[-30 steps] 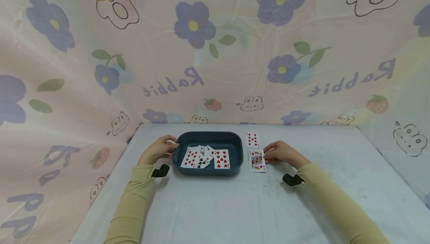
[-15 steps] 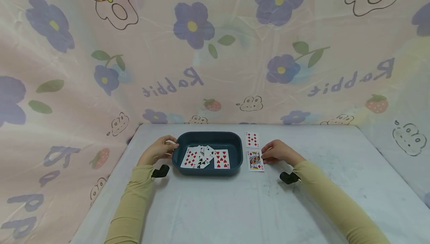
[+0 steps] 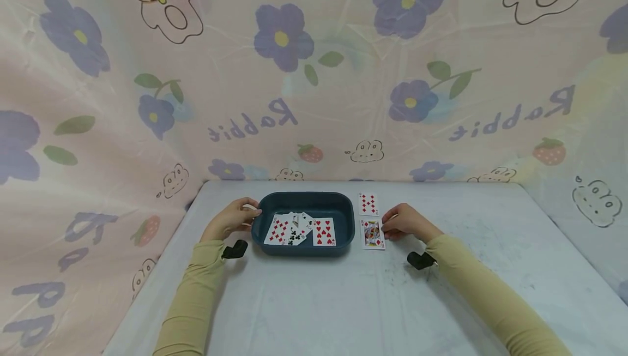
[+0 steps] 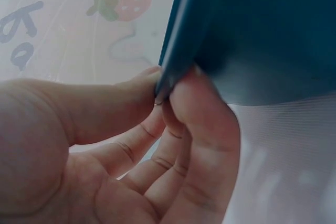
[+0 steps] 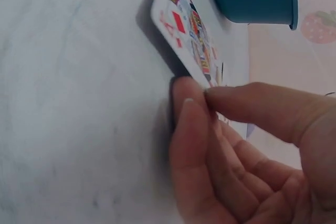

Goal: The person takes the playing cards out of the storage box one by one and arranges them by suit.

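Observation:
My left hand [image 3: 233, 219] pinches the left rim of a dark blue rectangular tray [image 3: 304, 251]; in the left wrist view thumb and finger close on the tray's edge [image 4: 181, 35]. Several face-up playing cards lie overlapped inside, among them a diamonds card [image 3: 278, 228] and a hearts card [image 3: 324, 231]. To the tray's right, my right hand [image 3: 409, 222] pinches the right edge of a face card of diamonds [image 3: 373, 234]. The right wrist view shows that playing card [image 5: 191, 30] tilted slightly off the table between thumb and fingers.
Another diamonds card [image 3: 368, 204] lies on the table just behind the face card, beside the tray. The white-covered table [image 3: 314, 307] meets a patterned cloth backdrop [image 3: 343, 127] at its back edge, with cloth at both sides as well.
My right hand has moved slightly left with the face card, bringing it a little nearer the tray. The left hand and tray have stayed in place.

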A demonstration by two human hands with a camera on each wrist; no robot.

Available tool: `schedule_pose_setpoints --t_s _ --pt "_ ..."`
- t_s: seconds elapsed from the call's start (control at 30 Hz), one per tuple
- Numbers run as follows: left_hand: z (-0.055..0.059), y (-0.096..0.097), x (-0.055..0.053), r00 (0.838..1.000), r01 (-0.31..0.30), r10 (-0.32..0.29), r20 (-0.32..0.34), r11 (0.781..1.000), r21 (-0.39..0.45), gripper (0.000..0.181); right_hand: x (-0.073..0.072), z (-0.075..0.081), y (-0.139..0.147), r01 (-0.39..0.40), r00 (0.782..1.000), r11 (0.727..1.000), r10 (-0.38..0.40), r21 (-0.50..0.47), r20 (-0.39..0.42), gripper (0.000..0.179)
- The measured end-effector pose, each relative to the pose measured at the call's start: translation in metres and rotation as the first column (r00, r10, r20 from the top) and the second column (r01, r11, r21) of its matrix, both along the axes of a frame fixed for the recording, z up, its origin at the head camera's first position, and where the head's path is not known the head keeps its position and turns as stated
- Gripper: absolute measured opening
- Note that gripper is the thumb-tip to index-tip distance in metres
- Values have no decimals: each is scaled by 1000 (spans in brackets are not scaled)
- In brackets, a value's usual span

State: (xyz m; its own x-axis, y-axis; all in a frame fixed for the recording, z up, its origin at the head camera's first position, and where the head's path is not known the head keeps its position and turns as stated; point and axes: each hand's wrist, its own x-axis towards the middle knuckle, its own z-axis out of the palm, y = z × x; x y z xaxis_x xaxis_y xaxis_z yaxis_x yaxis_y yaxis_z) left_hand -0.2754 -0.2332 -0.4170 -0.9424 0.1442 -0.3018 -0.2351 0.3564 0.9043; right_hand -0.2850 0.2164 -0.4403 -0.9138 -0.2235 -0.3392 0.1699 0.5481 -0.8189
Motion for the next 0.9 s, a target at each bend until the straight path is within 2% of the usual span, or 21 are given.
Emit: schedule_pose_setpoints --t_s 0.2,0.37,0.5,0.67,0.77,0.9 --pt "1 1 1 1000 15 -15 -18 1000 -1 31 0 2 2 8 1000 1000 -8 13 -17 21" --pt "2 0 2 1000 12 -12 -21 1000 0 30 -4 13 2 3 999 999 -1 46 -50 23" --pt "1 -1 3 1000 10 -10 -21 1000 2 30 -10 32 -3 -71 992 997 72 14 -104 29" --pt "0 -1 2 1000 2 -2 -13 1000 5 31 -16 61 -18 -237 958 969 222 -67 -179 33" --pt "1 1 1 1000 -17 16 -8 1000 -7 31 -20 76 -33 -279 948 953 255 -116 -189 32" --pt "1 2 1 1000 -27 27 -4 999 -23 30 -25 89 -55 -317 942 933 288 -174 -171 33"
